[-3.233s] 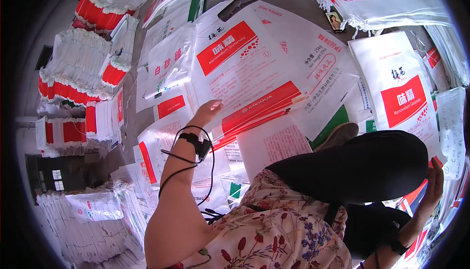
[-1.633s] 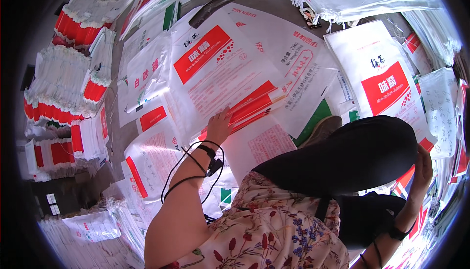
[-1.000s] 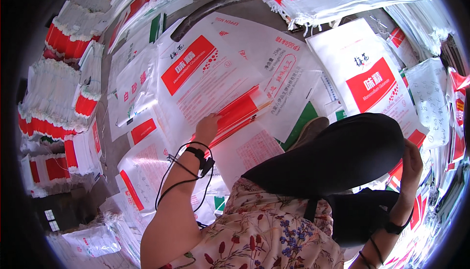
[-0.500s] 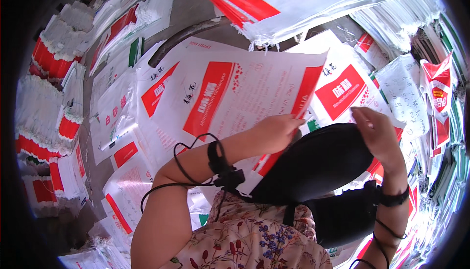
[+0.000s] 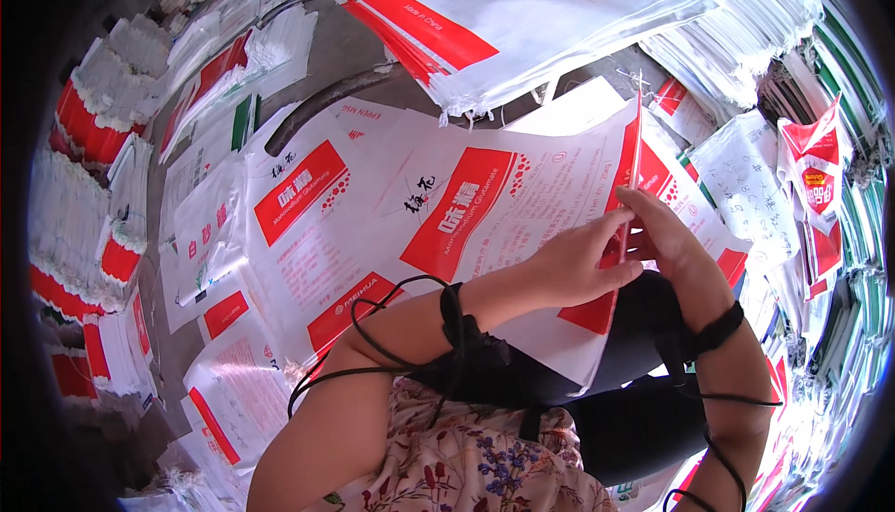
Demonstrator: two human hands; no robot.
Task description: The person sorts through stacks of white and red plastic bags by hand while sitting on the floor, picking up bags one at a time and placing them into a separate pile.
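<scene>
A white woven sack (image 5: pixel 545 209) with red printed blocks lies partly raised over my lap, its right edge standing up across my dark-trousered knees. My left hand (image 5: pixel 597 256) is closed on that right edge, its thumb pointing to the right. Just beside it, my right hand (image 5: pixel 667 237) grips the same edge from the other side, so the two hands nearly meet. Some fingers of each hand are hidden behind the fold. Beneath and to the left lies another white sack (image 5: pixel 322 232) with a red block and handwritten dark marks.
A stack of flat white sacks (image 5: pixel 559 27) lies ahead. Folded sack bundles (image 5: pixel 70 204) are piled at the left, and more stacks (image 5: pixel 858 232) line the right rim. A dark curved bar (image 5: pixel 326 111) shows on the floor. Cables (image 5: pixel 373 367) hang from my wrist straps.
My left hand has moved right along with the sack's edge, which now stands more upright. My right hand has come in leftward from the knee and taken hold of the edge.
</scene>
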